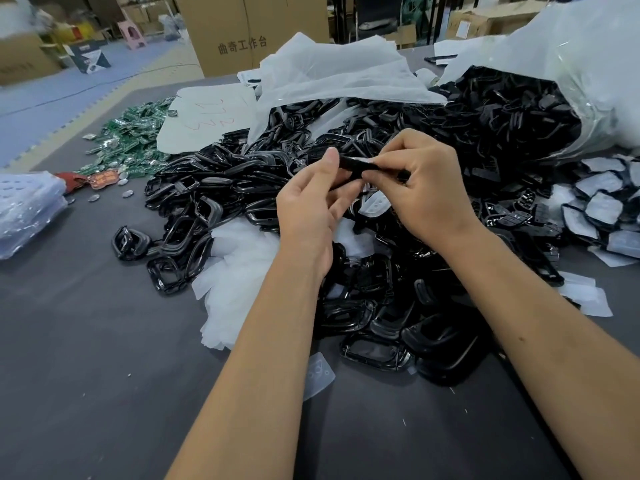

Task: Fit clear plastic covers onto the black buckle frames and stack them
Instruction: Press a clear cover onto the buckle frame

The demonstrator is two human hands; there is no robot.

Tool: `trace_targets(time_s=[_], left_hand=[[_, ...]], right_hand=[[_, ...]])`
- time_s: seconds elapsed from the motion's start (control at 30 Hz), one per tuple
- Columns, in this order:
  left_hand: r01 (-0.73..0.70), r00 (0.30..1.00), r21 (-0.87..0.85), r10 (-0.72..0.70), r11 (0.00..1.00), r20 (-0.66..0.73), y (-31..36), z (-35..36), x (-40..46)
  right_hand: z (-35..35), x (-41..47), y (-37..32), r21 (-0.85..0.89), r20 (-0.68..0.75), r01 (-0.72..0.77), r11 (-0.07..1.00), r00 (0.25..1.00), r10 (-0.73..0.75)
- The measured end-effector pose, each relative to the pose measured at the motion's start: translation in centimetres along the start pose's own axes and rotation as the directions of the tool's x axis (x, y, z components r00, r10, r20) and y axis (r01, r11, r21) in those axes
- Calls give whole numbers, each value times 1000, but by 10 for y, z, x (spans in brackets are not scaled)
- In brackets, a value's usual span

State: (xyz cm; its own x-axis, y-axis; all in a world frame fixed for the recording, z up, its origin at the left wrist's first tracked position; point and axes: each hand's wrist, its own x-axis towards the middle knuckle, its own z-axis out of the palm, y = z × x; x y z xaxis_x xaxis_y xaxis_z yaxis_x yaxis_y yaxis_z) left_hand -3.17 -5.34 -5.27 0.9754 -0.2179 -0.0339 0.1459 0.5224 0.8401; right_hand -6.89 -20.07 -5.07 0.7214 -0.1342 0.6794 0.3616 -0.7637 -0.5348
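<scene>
Head view shows two bare hands held up over a big pile of black buckle frames (242, 188) on a dark gray table (86, 375). The left hand (311, 206) and the right hand (426, 188) both pinch one black frame (353, 165) between them. The left thumb sticks up at the frame's left end, and the right fingers curl over its right end. The frame is seen from the edge, so it looks like a thin black bar. A clear cover (374, 205) shows just below the hands, but I cannot tell if a hand holds it or if it lies on the pile.

One more clear cover (318, 374) lies flat on the table, close to the left arm. White plastic bags (332, 74) lie across the pile, and a large bag (554, 98) on the right spills out more black frames. On the far right are frames with covers on them (602, 199), lying close together. Small green boards (131, 140) are heaped at the back left. A big brown box (242, 32) stands behind the table.
</scene>
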Motion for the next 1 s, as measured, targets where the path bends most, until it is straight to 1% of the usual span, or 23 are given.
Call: trace_targets(time_s=[0.07, 0.13, 0.2, 0.33, 0.47, 0.57, 0.7, 0.77, 0.9, 1.0], left_hand=[[-23, 1000, 40, 23, 999, -2, -3, 1, -2], [-37, 999, 40, 38, 999, -25, -3, 1, -2], [-34, 999, 48, 36, 998, -38, -2, 0, -1], [21, 1000, 119, -22, 993, 2, 0, -1, -4], [48, 997, 193, -59, 980, 53, 0, -5, -4], [19, 997, 236, -35, 972, 67, -2, -6, -4], [-114, 993, 241, 114, 964, 15, -9, -5, -1], [-174, 983, 253, 184, 952, -16, -12, -5, 0], [-242, 963, 263, 264, 934, -51, -12, -4, 0], [-277, 952, 287, 301, 917, -45, -14, -3, -1]], right_hand=[[0, -1, -4, -104, 2, 114, 988, 993, -114], [0, -1, -5, -146, 6, 171, 974, 985, -172], [1, -2, -5, -145, -11, 185, 972, 982, -189], [-1, -1, -2, -119, -45, 183, 976, 981, -190], [-4, 0, -4, -49, -24, 215, 975, 976, -216], [-4, 1, -6, -15, -50, 161, 987, 986, -162], [-2, 1, -10, 70, -148, -34, 997, 988, 44], [-1, 1, -11, 121, -167, -87, 989, 980, 107], [3, -1, -14, 110, -92, -116, 987, 988, 126], [7, -2, -15, 116, -67, -114, 987, 990, 122]])
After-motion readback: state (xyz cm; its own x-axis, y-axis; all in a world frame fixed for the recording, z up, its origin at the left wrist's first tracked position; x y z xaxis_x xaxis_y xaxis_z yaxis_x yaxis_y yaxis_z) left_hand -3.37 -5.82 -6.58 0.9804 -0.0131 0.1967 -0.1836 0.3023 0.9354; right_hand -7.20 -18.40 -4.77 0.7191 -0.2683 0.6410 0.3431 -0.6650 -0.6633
